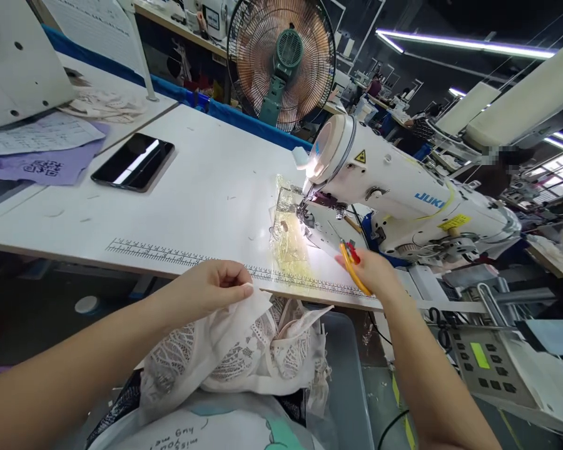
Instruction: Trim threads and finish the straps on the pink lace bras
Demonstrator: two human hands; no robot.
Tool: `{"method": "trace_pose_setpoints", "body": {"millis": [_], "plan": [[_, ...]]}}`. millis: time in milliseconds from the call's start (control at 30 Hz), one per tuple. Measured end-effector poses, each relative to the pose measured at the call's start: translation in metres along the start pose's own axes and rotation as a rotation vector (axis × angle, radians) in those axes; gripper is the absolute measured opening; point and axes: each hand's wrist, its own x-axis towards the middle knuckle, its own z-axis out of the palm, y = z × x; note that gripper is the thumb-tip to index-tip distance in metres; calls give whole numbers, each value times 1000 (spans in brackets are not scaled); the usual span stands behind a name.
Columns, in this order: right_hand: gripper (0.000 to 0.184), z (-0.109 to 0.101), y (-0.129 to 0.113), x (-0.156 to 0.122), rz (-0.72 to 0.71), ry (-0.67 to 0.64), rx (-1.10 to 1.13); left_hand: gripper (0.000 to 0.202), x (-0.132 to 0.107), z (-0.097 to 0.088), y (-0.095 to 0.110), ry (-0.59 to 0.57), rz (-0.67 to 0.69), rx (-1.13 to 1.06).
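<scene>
Between thumb and fingers, my left hand [218, 287] pinches the pale fabric edge of a cream lace bra [241, 359]. The bra lies across my lap, just below the table's front edge. My right hand [373, 272] is closed around yellow-handled thread snips [353, 272] with a red part, over the table beside the sewing machine [380, 169]. The blades point toward the machine's lit needle area. A yellowish clear film [291, 250] covers the table left of the needle.
A black phone [134, 162] lies on the white table [206, 187], with papers [42, 134] further left. A printed ruler [169, 253] runs along the front edge. Behind the table stands a large fan [281, 62]. A grey bin [344, 369] sits below, near a control panel [485, 359].
</scene>
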Motion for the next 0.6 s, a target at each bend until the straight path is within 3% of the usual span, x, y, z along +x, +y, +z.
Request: {"method": "trace_pose_setpoints", "body": {"millis": [167, 267, 333, 400, 433, 500, 533, 600], "plan": [[30, -8, 3, 65, 133, 70, -51, 30, -2, -5, -1, 77, -39, -10], [29, -8, -6, 75, 108, 167, 12, 29, -4, -7, -3, 126, -46, -58], [26, -5, -19, 61, 69, 255, 54, 27, -5, -8, -5, 158, -42, -73], [25, 2, -37, 29, -40, 302, 147, 27, -6, -8, -6, 172, -41, -72], [26, 8, -48, 9, -131, 297, 210, 27, -5, -8, -6, 173, -42, -65], [25, 24, -72, -34, -544, 207, 584, 27, -3, -6, -3, 173, -34, -27], [23, 33, -83, -52, -679, 161, 687, 26, -2, -4, -1, 176, -20, 7], [24, 50, -102, -78, -772, 173, 777, 25, 1, -2, 3, 182, 27, 98]]}}
